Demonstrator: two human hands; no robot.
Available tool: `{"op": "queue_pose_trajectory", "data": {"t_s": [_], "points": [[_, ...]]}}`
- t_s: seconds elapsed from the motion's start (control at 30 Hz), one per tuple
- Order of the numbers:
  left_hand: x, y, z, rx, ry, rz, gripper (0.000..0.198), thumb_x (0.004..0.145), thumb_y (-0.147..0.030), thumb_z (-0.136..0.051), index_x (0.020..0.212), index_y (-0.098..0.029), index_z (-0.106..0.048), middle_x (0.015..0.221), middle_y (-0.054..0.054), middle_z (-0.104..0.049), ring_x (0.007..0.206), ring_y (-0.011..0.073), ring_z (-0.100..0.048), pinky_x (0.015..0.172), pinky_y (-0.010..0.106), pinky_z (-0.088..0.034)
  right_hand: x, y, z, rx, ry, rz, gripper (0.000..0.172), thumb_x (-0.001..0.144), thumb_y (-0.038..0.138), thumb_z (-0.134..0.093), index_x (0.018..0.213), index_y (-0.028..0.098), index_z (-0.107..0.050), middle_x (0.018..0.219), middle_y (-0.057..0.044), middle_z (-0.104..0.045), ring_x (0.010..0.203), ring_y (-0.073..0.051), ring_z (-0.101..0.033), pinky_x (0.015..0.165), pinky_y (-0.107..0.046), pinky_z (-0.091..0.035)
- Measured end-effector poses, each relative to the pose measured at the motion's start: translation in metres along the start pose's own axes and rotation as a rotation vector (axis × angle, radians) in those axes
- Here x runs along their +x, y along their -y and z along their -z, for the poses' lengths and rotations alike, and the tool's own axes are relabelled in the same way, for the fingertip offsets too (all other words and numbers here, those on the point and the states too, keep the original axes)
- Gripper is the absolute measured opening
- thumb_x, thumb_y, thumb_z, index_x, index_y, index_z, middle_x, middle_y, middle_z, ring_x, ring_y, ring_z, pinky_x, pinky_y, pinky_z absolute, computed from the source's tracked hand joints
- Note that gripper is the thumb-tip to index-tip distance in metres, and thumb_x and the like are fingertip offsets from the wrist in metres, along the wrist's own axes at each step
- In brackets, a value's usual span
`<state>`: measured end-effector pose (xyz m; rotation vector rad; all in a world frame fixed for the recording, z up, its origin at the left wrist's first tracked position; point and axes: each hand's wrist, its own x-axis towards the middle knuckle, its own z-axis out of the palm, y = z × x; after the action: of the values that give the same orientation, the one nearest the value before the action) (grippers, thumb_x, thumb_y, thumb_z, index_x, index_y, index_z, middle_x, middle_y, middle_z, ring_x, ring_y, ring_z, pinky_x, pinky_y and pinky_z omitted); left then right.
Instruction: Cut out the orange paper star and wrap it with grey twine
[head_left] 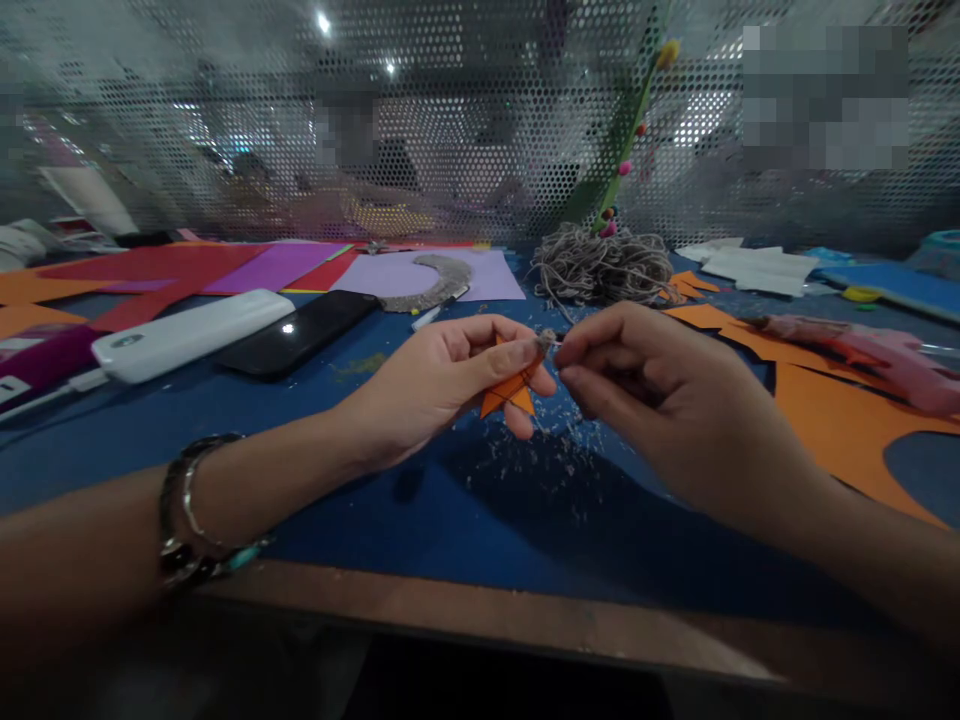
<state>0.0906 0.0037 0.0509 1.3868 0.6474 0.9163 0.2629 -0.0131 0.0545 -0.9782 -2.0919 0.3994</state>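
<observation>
My left hand [480, 375] pinches a small orange paper cutout [511, 393] with pointed ends and dark lines across it. A bit of greyish fluff or string [548, 340] shows at the tip of the left thumb. Just right of it, my right hand [637, 385] has its thumb and forefinger closed in a pinch. What lies between those right fingertips is too small to make out. Both hands are above the blue tabletop [360, 520], over a scatter of pale fibre scraps [551, 455].
A tangled heap of grey yarn [604, 265] lies behind the hands. At left are a black phone [300, 335] and a white power bank [195, 335]. A pink glue gun [862, 350] rests on orange sheets [832, 420] at right. A perforated metal panel [465, 140] stands behind.
</observation>
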Motion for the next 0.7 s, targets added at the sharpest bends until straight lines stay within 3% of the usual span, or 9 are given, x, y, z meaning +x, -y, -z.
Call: {"op": "queue_pose_trajectory", "data": {"t_s": [0.2,0.37,0.5,0.7], "points": [[-0.0005,0.0003,0.0013,-0.118,0.111,0.02,0.016,0.085,-0.015,-0.048,0.07,-0.013,-0.054,0.06,-0.005,-0.065,0.043,0.0012,-0.058,0.042,0.006,-0.04,0.0033,-0.0006,0.0014,0.081,0.049,-0.05,0.011,0.079,0.025,-0.049,0.075,0.018,-0.056,0.063,-0.001,-0.057,0.054,-0.01,-0.05,0.044,-0.021,-0.037],[0.0007,0.0011,-0.0004,-0.166,0.145,0.039,0.014,0.078,-0.022,-0.06,0.069,-0.013,-0.054,0.058,-0.005,-0.064,0.04,0.0016,-0.056,0.041,0.007,-0.042,0.0041,0.0003,0.0037,0.1,0.095,-0.06,0.011,0.078,0.026,-0.049,0.074,0.018,-0.056,0.064,0.0,-0.057,0.055,-0.01,-0.051,0.046,-0.02,-0.037],[0.0006,0.0004,-0.0014,-0.131,0.139,0.049,0.019,0.07,-0.025,-0.068,0.066,-0.013,-0.053,0.054,-0.007,-0.061,0.039,0.0019,-0.054,0.039,0.007,-0.042,0.0044,0.0012,0.0039,0.088,0.108,-0.056,0.011,0.078,0.025,-0.05,0.073,0.017,-0.055,0.06,0.001,-0.053,0.049,-0.007,-0.045,0.044,-0.018,-0.035],[-0.0006,-0.0011,0.0,-0.018,0.139,0.035,0.016,0.075,-0.022,-0.063,0.065,-0.014,-0.053,0.055,-0.007,-0.061,0.04,0.0016,-0.053,0.041,0.008,-0.044,0.0042,0.0016,0.0054,0.071,0.136,-0.068,0.011,0.078,0.024,-0.05,0.072,0.016,-0.055,0.056,0.002,-0.05,0.047,-0.006,-0.041,0.042,-0.018,-0.032]]}}
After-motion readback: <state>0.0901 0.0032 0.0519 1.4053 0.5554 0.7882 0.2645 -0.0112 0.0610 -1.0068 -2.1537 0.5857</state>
